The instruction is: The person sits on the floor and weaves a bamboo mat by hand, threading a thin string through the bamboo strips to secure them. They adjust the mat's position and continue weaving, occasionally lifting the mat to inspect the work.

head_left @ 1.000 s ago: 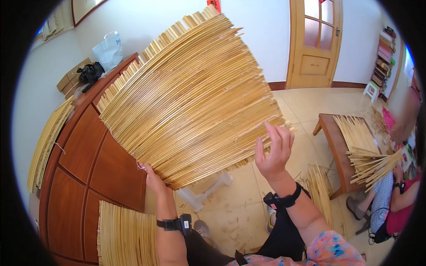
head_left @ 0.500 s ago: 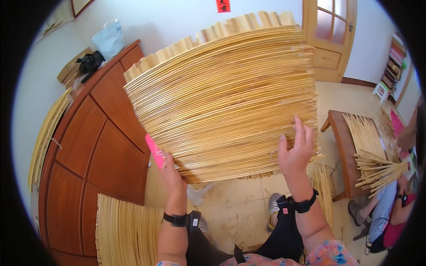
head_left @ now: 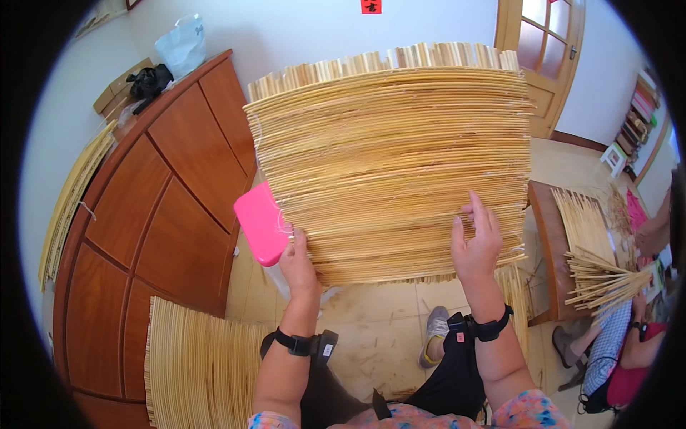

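Note:
A wide mat of thin bamboo strips (head_left: 389, 157) is held up in front of me, its strips running level. My left hand (head_left: 299, 263) grips the mat's lower left corner, next to a pink flat piece (head_left: 262, 223) that sticks out beside the fingers. My right hand (head_left: 476, 244) is laid with spread fingers on the mat's lower right part, holding it there. Both wrists wear black bands.
A brown wooden cabinet (head_left: 143, 214) stands at left, with a plastic bag (head_left: 182, 44) and dark items on top. Another strip mat (head_left: 196, 368) leans against it low down. At right, a low wooden table (head_left: 547, 236) bears strips (head_left: 597, 257), worked by a seated person (head_left: 647, 236). A door (head_left: 543, 57) is behind.
The mat has turned from a fan tilted up to the right to lying level. The pink piece has come into view at my left hand. Both hands shifted with the turn.

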